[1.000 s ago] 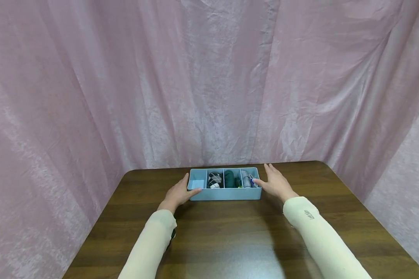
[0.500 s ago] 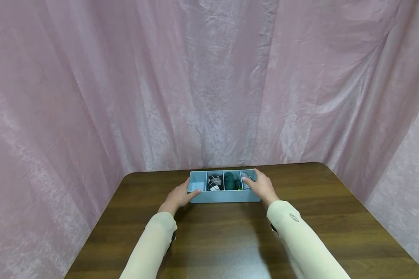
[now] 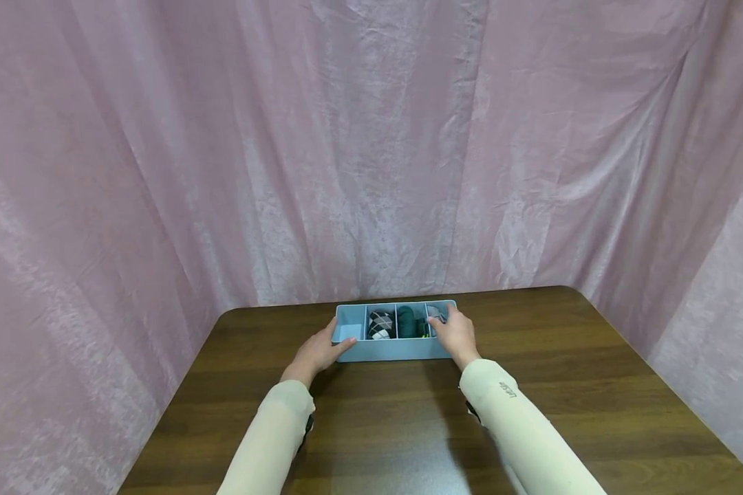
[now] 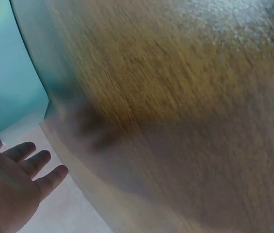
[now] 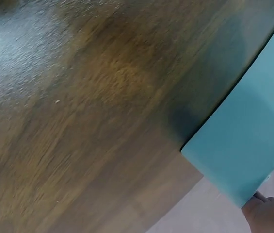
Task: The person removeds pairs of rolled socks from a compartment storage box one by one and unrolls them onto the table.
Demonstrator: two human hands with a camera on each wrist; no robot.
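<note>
In the head view, a light blue divided box [image 3: 391,350] lies lengthwise near the far table edge. Its compartments hold a black-and-white checked fabric bundle [image 3: 380,324], a dark green bundle [image 3: 406,323] and something grey [image 3: 436,313], partly covered. My left hand [image 3: 317,349] is at the box's left end, its thumb over the front rim; the left wrist view shows the other fingers [image 4: 52,182] straight and spread beside the end wall. At the opposite end my right hand [image 3: 457,335] grips the corner, thumb over the rim; its fingers are mostly hidden in the right wrist view.
The brown wooden table [image 3: 384,426] has rounded far corners and reflects light near the front. Pink velvety curtains [image 3: 371,151] hang right behind its far edge and along both sides.
My right hand has come left, from just beside the box's right end onto that corner, and grips it now. The left hand stays at the left end. The view has shifted slightly.
</note>
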